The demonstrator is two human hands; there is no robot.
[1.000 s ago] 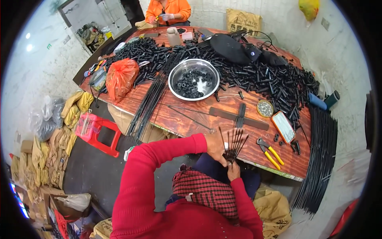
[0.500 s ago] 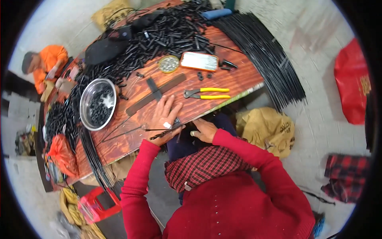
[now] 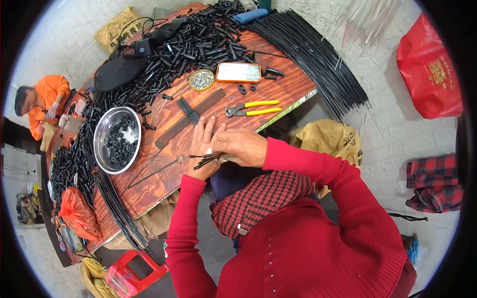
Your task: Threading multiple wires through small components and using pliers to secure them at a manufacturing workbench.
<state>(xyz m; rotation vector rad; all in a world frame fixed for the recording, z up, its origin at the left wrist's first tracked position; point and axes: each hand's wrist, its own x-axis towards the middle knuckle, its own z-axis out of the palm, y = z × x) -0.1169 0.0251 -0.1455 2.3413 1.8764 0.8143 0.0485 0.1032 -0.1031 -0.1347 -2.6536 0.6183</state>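
Note:
Several thin black rods point(image 3: 188, 110) lie side by side across a dark wooden bar point(image 3: 211, 101) on the table. My left hand point(image 3: 200, 144) rests flat at the near ends of those rods, fingers stretched forward, with a small white patch on it. Crossing over it from the right, my right hand point(image 3: 244, 147) has its fingers closed together around dark rod ends point(image 3: 206, 160) that poke out below, beside my left wrist. Its fingertips are partly hidden. Close by on the right lie yellow-handled pliers point(image 3: 253, 108).
Black tubular parts point(image 3: 194, 47) are heaped at the back of the wooden table point(image 3: 161, 179). A metal bowl point(image 3: 118, 171) of small black rings stands left. A round tin point(image 3: 201, 79), an orange-rimmed tray point(image 3: 238, 72) and long black rods point(image 3: 318, 54) lie farther back. A person in orange point(image 3: 49, 99) sits far left.
My right hand has moved from the table edge up and left, onto my left hand and the rod ends. The whole view has shifted and turned slightly.

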